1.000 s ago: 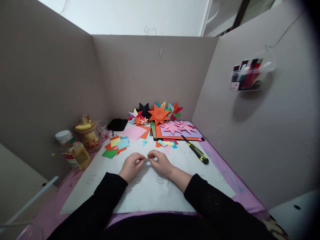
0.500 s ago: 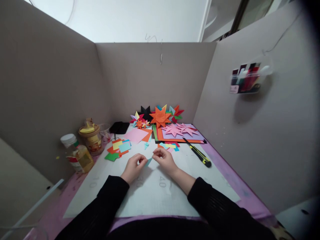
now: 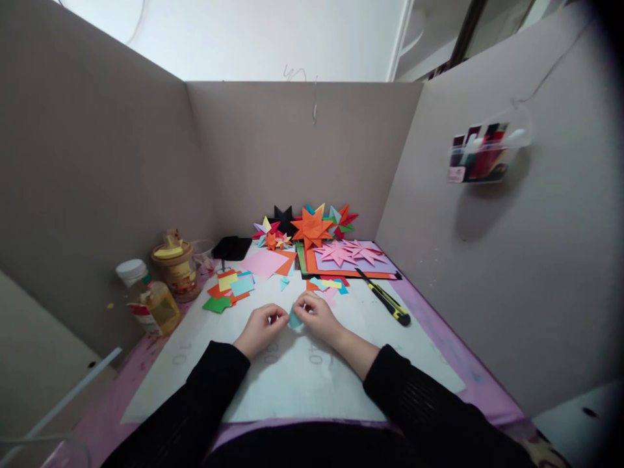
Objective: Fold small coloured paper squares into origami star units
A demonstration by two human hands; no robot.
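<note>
A: What's that between the hands?
B: A blue paper [image 3: 295, 320], just above the sheet [image 3: 297, 396], on the person's side of the orange star [image 3: 312, 227] and slightly left of it.
A: Who's got it?
B: The right hand [image 3: 316, 317] pinches it by the upper edge, thumb against finger. The left hand [image 3: 263, 329] is curled, its fingertips right at the paper's left edge; I can't tell from here whether they grip it.
A: And the little blue fold [image 3: 284, 284]?
B: Lying on the sheet, left of the star and nearer the person.
A: Those scraps?
B: Two lots. The mixed heap [image 3: 241, 285] is left of the star and nearer us, with a green piece at its near end; the smaller pile [image 3: 332, 284] is in front of the star, a bit to its right.
A: I see the cutter [image 3: 387, 302] too.
B: Right of the star, lying aslant, nearer the person. The pink stars [image 3: 336, 252] are closer to the orange one, at its near right, flat on the stack [image 3: 312, 263].
A: Further off?
B: The black star [image 3: 283, 216] is just left of the orange one. Well left of it, along the bench [image 3: 112, 396], are the jar [image 3: 176, 266] and the bottle [image 3: 156, 309].
</note>
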